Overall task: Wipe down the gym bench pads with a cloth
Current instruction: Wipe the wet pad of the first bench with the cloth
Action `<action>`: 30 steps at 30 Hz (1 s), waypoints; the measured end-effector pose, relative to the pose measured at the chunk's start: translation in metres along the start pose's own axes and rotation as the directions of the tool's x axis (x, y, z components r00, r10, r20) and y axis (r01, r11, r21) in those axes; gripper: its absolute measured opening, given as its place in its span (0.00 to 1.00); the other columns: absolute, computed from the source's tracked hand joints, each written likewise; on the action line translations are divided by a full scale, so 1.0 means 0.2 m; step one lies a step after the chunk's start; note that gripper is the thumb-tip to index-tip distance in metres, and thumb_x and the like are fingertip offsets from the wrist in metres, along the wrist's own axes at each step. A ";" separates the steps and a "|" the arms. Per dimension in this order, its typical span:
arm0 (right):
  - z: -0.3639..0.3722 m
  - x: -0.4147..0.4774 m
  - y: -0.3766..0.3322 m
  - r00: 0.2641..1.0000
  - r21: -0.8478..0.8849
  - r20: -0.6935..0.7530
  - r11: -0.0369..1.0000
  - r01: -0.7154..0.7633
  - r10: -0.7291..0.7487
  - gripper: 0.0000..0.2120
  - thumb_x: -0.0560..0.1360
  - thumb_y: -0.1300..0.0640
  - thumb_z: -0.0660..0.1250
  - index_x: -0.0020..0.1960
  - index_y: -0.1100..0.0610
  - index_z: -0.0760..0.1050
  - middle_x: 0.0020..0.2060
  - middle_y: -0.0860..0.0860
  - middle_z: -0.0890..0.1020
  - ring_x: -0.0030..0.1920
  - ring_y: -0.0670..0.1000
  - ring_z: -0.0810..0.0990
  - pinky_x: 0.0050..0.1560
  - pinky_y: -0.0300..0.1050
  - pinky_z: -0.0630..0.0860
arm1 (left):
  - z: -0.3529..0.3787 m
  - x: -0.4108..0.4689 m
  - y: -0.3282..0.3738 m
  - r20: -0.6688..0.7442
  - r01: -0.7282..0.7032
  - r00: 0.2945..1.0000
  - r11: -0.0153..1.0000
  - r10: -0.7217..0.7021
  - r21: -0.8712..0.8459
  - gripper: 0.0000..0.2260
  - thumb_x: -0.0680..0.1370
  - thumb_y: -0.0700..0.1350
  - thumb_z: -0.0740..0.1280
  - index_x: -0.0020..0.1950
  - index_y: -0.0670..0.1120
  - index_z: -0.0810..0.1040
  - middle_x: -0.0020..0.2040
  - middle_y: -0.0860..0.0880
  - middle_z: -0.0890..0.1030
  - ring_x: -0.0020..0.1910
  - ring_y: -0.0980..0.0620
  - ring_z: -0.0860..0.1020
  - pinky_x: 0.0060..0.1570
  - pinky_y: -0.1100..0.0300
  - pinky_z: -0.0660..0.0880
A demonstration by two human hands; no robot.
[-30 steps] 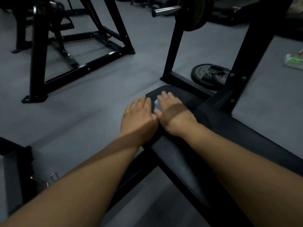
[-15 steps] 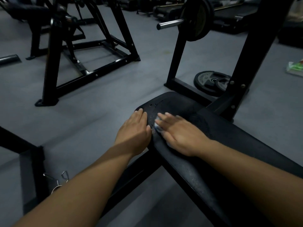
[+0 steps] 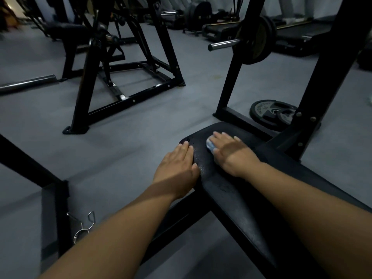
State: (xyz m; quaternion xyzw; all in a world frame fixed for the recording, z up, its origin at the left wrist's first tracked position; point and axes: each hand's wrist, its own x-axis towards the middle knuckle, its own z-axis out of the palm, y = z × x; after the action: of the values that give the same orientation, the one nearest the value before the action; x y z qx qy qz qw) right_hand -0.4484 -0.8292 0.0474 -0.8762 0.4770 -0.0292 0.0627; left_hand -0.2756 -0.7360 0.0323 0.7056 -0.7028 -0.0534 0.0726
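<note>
The right hand point(image 3: 231, 153), fingers flat, is pressing the pale cloth point(image 3: 210, 146) onto the bench pad point(image 3: 231, 198) at its far end; the left hand point(image 3: 177, 164) is resting open on its left edge.

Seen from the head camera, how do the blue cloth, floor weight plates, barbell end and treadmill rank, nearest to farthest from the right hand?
1. blue cloth, under the right hand on the bench pad.
2. weight plates, flat on the floor just beyond the pad.
3. barbell end, up on the rack.
4. treadmill, far back in the room.
</note>
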 end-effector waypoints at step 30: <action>0.06 -0.28 0.23 0.900 0.297 -0.229 0.907 -0.298 0.371 0.19 0.80 0.55 0.57 0.69 0.58 0.68 0.69 0.53 0.70 0.70 0.54 0.67 0.72 0.53 0.65 | 0.02 0.21 0.16 0.005 -0.393 0.919 0.919 0.394 -0.026 0.28 0.83 0.57 0.50 0.82 0.51 0.50 0.82 0.51 0.47 0.81 0.51 0.45 0.78 0.55 0.42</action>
State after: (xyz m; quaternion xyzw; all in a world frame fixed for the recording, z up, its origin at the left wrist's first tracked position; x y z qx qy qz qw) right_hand -0.5164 -0.8057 0.0300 -0.7519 0.6176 -0.2024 0.1108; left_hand -0.3083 -0.7773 0.0343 0.5488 -0.8299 -0.0497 0.0870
